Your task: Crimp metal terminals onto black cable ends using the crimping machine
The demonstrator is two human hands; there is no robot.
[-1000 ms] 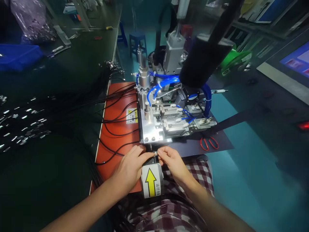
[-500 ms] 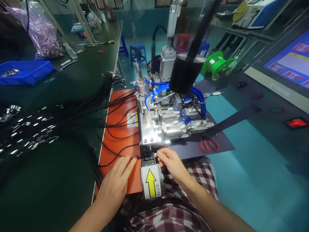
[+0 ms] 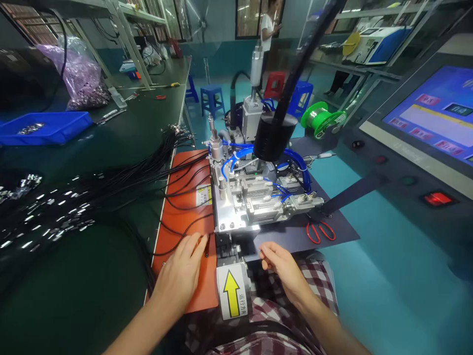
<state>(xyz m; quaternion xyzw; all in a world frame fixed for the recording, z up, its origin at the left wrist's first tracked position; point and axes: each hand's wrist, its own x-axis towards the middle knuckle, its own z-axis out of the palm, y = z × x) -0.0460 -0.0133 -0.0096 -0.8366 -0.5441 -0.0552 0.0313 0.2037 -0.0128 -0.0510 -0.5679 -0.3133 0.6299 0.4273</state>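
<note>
As right hand (image 3: 281,266) hovers, tray (image 3: 70,132) holds parts (image 3: 31,128); metal, seemingly

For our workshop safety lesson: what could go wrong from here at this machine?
The thin black cables cross one another on the flat orange board and might tangle. The bare left hand and bare right hand are near the silver metal machine; if its parts moved, either could get pinched.

Dark green bench (image 3: 99,281), 8 to 11 o'clock from view centre: black cables (image 3: 148,160) around 9, blue tray (image 3: 55,129) just past 9, purple bag (image 3: 83,81) at 10. Orange board (image 3: 203,298), 8 o'clock: cable lengths across. Grey plate (image 3: 288,242): red-handled scissors (image 3: 318,233), 4 o'clock.
</note>
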